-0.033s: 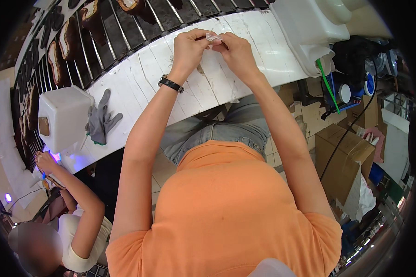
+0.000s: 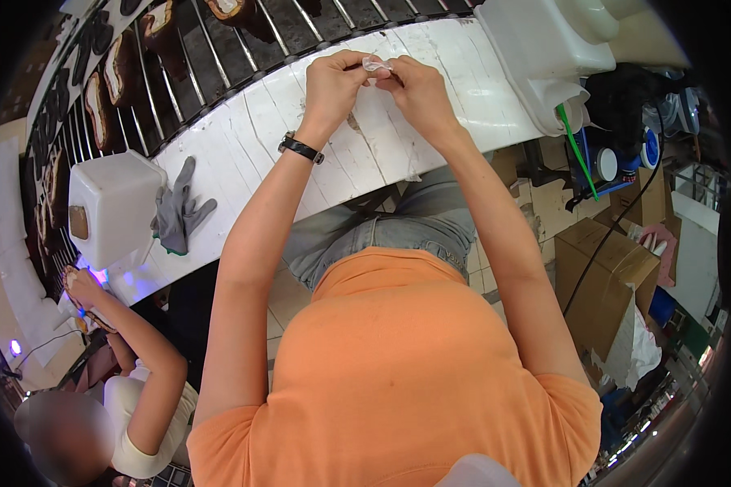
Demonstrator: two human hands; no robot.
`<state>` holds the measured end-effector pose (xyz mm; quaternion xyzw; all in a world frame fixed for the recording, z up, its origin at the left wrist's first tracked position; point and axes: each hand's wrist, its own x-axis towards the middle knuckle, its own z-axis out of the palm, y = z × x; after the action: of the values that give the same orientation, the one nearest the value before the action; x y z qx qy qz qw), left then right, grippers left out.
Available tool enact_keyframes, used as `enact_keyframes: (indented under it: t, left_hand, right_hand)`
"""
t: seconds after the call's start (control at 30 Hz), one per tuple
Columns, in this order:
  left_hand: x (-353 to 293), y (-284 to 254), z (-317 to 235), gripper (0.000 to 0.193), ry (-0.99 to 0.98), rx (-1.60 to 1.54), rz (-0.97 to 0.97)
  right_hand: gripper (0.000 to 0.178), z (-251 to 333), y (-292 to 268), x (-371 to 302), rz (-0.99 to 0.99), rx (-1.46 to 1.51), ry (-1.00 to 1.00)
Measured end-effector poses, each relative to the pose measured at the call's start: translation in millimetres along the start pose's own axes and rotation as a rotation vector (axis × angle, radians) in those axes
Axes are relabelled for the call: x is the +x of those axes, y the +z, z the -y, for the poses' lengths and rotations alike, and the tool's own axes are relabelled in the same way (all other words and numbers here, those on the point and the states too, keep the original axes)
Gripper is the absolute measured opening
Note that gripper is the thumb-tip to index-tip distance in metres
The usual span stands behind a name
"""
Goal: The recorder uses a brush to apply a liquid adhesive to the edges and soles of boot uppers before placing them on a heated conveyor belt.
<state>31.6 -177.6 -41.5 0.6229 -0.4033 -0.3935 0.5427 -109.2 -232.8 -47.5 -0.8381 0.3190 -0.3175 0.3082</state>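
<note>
A small, crumpled piece of clear whitish film (image 2: 374, 65) is pinched between my two hands above the white worktop (image 2: 276, 122), close to its far edge. My left hand (image 2: 333, 88), with a black band on its wrist, has thumb and fingers closed at the film's left side. From the right, my right hand (image 2: 419, 91) grips it too, its fingertips bent and almost meeting those of the left. Fingers cover part of the film, so its full shape is hidden. Left of my arms, a grey work glove (image 2: 183, 209) lies on the worktop against a white plastic container (image 2: 110, 199).
Beyond the worktop runs a rack of metal rods (image 2: 207, 61) carrying brown shoe-like pieces (image 2: 122, 69). A large white plastic jug (image 2: 544, 57) stands at right, a green strip (image 2: 577, 150) hanging from it. Cardboard boxes (image 2: 601, 264) are lower right. Another person (image 2: 150, 357) works at left.
</note>
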Motion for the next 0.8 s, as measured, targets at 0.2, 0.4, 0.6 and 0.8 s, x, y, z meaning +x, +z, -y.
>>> enact_keyframes:
  t: [0.2, 0.4, 0.6, 0.8]
  left_hand:
    - [13, 3, -21, 0.012, 0.121, -0.062, -0.005]
    - [17, -2, -21, 0.015, 0.298, 0.083, -0.043]
    - [8, -2, 5, 0.017, 0.392, 0.637, 0.06]
    - [21, -11, 4, 0.01, 0.33, 0.463, 0.056]
  right_hand:
    - [0.008, 8, -29, 20, -0.015, -0.086, -0.013]
    - [0.006, 16, -45, 43, 0.061, -0.113, -0.002]
    - [0.009, 29, -63, 55, 0.131, -0.154, -0.067]
    - [0.02, 13, -71, 59, 0.149, 0.03, -0.042]
